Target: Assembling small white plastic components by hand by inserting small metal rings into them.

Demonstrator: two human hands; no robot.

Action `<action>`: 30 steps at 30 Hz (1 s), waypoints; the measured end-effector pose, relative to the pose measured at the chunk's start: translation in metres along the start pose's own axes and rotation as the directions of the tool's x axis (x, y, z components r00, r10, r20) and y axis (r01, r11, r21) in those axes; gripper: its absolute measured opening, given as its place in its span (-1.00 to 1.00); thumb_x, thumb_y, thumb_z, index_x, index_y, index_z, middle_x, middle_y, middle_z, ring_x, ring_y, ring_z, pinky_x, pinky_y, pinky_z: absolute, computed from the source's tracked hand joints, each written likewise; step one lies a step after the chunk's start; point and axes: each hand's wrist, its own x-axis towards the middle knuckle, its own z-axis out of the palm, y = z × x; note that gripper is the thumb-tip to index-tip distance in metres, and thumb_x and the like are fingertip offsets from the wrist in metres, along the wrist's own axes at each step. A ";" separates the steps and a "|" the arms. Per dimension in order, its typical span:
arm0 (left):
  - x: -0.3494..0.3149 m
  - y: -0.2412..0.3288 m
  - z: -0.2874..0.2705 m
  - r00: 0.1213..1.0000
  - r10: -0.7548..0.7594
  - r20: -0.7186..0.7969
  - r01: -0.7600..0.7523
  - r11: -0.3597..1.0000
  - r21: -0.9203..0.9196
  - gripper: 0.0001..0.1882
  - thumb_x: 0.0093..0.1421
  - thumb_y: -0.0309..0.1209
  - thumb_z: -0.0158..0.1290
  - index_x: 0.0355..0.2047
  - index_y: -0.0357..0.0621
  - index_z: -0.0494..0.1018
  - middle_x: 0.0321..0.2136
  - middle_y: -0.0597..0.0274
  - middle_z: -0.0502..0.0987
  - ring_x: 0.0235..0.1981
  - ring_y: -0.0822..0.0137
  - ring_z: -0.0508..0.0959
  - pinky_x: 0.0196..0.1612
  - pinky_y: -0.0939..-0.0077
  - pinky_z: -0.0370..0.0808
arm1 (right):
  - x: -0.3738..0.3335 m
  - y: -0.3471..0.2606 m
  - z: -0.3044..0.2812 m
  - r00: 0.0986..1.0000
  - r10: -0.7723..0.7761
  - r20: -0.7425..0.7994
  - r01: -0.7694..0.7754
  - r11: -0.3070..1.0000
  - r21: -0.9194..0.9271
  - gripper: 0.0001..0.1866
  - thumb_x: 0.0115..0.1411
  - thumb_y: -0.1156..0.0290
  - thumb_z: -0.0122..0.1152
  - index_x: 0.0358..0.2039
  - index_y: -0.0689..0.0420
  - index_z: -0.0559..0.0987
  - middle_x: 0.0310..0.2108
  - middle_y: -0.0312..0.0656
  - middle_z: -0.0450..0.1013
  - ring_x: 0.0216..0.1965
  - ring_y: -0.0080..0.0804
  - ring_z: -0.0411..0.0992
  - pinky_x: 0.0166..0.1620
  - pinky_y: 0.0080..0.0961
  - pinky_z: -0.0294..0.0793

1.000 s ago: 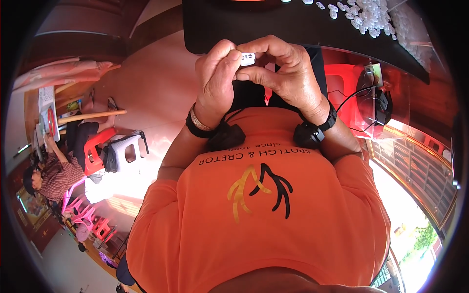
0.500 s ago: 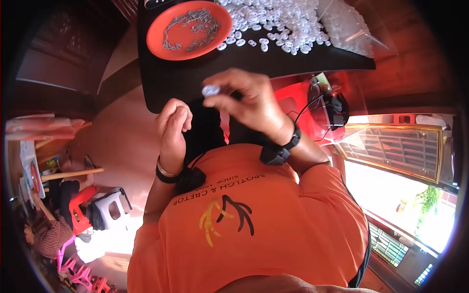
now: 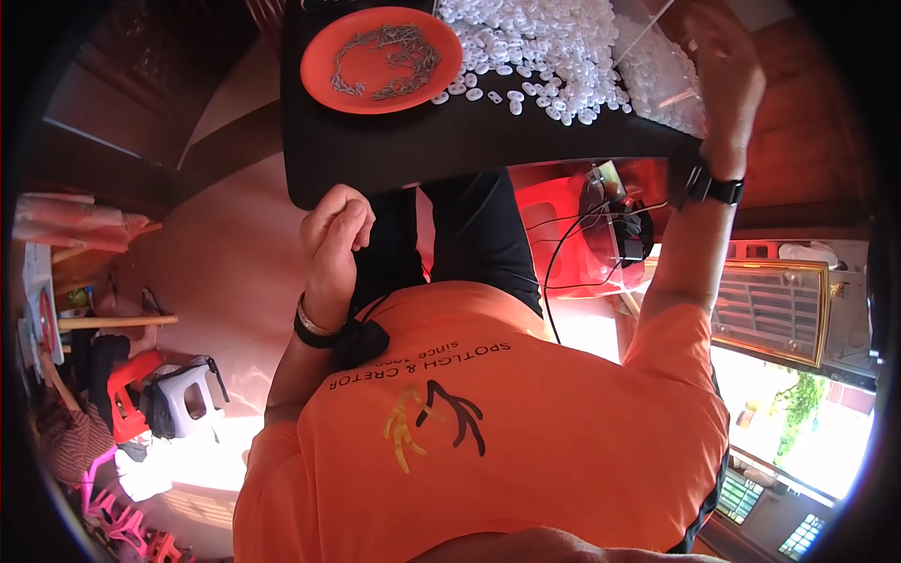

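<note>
Just in front of the table's near edge, my left hand (image 3: 336,231) is closed with its fingers curled in. Whatever it may hold is hidden. My right hand (image 3: 727,80) reaches out past the far right of the table, beside a clear plastic bag (image 3: 662,80) full of small white pieces. Its fingers are smeared and partly out of sight, so what they hold does not show. A heap of small white oval plastic pieces (image 3: 554,52) spreads over the black table (image 3: 422,155). Left of it, an orange-red plate (image 3: 324,80) carries small grey metal pieces (image 3: 413,66).
Beneath the table's right side stands a red plastic chair (image 3: 554,206) with a clear box and black cables (image 3: 619,220). At the left lie a grey stool (image 3: 192,399), a red stool (image 3: 131,394) and several pink stools (image 3: 113,511); another person (image 3: 70,436) sits there.
My right hand has swung from in front of the table out to the far right beside the bag. The white oval piece it pinched no longer shows. My left hand stays closed in place.
</note>
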 end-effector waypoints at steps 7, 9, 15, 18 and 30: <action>0.001 -0.001 -0.001 1.000 -0.021 0.002 0.021 1.000 0.017 -0.76 0.22 -0.42 -0.16 -0.58 -0.20 0.30 -0.68 0.40 0.27 -0.66 0.63 0.18 -0.59 0.68 0.08 | -0.066 -0.063 0.085 0.653 -0.122 0.748 -0.251 0.896 0.365 -0.79 0.08 0.32 0.25 -0.30 0.14 0.61 -0.42 -0.20 0.52 -0.37 -0.44 0.50 -0.27 -0.56 0.44; 0.001 -0.003 -0.003 1.000 -0.023 -0.001 0.023 1.000 0.000 -0.76 0.22 -0.41 -0.14 -0.58 -0.20 0.31 -0.69 0.40 0.27 -0.66 0.63 0.18 -0.59 0.69 0.08 | -0.078 -0.079 0.097 0.630 -0.195 0.751 -0.089 0.944 0.319 -0.78 0.05 0.29 0.24 -0.34 0.14 0.61 -0.41 -0.18 0.50 -0.33 -0.29 0.49 -0.23 -0.44 0.44; 0.003 -0.007 -0.006 0.997 -0.071 -0.018 0.071 0.997 -0.008 -0.77 0.22 -0.43 -0.14 -0.58 -0.19 0.31 -0.70 0.41 0.27 -0.66 0.64 0.19 -0.59 0.69 0.08 | -0.087 -0.102 0.105 0.618 -0.269 0.738 0.200 0.962 0.184 -0.82 0.06 0.27 0.16 -0.41 0.09 0.61 -0.41 -0.20 0.48 -0.26 -0.19 0.45 -0.19 -0.29 0.43; 0.005 -0.008 -0.006 0.997 -0.080 -0.010 0.079 0.997 -0.016 -0.77 0.22 -0.42 -0.14 -0.58 -0.20 0.32 -0.70 0.41 0.27 -0.65 0.64 0.19 -0.59 0.69 0.08 | -0.087 -0.101 0.109 0.627 -0.335 0.703 0.294 0.938 0.184 -0.85 0.06 0.31 0.08 -0.49 0.06 0.58 -0.44 -0.18 0.47 -0.30 -0.16 0.46 -0.25 -0.27 0.49; 0.003 -0.004 -0.009 0.997 -0.075 0.005 0.075 0.997 0.002 -0.76 0.22 -0.41 -0.14 -0.58 -0.22 0.30 -0.68 0.40 0.27 -0.65 0.62 0.20 -0.57 0.68 0.12 | -0.086 -0.106 0.121 0.574 -0.403 0.713 0.486 0.868 0.100 -0.88 0.07 0.43 0.07 -0.51 0.17 0.53 -0.46 -0.14 0.45 -0.27 -0.18 0.43 -0.21 -0.29 0.45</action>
